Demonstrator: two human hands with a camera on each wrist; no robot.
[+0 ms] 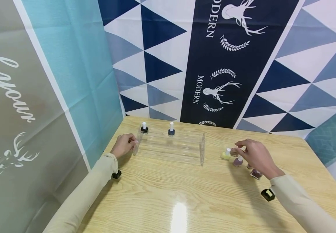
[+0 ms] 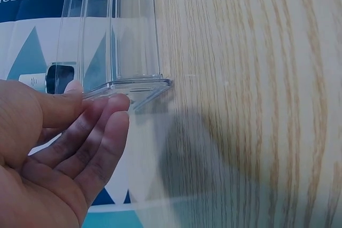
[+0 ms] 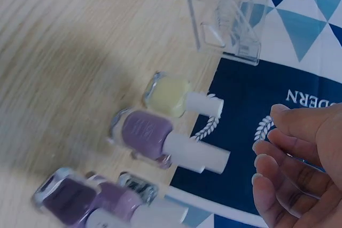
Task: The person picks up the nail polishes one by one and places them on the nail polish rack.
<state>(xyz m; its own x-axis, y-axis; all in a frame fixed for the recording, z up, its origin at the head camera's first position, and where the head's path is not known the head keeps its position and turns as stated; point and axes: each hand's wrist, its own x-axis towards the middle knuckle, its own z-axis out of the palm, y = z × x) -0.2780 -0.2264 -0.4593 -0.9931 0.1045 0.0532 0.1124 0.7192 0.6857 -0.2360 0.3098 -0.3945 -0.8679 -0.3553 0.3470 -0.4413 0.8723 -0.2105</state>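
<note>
Rack of clear plastic with long tiers stands on the pale wood-grain worktop, carrying one white-capped black bottle and one white-capped navy bottle. The left hand pinches its end panel. The right hand holds nothing, thumb and fingers moderately apart, beside the other small glass bottles at the rack's right: pale yellow, mauve, dark purple and some partly hidden.

For lifting one well, I think the fingers should take its cap from two sides and go straight up, because the neighbours are close and may tip. The left pinch should stay light, only enough that the rack does not slide.

In the head view the right fingers seem to touch the bottles; the right wrist view shows a gap before the mauve one's cap. The left wrist view shows clearly the thumb and fingers at the panel's edge, which the head view gives only small.
</note>
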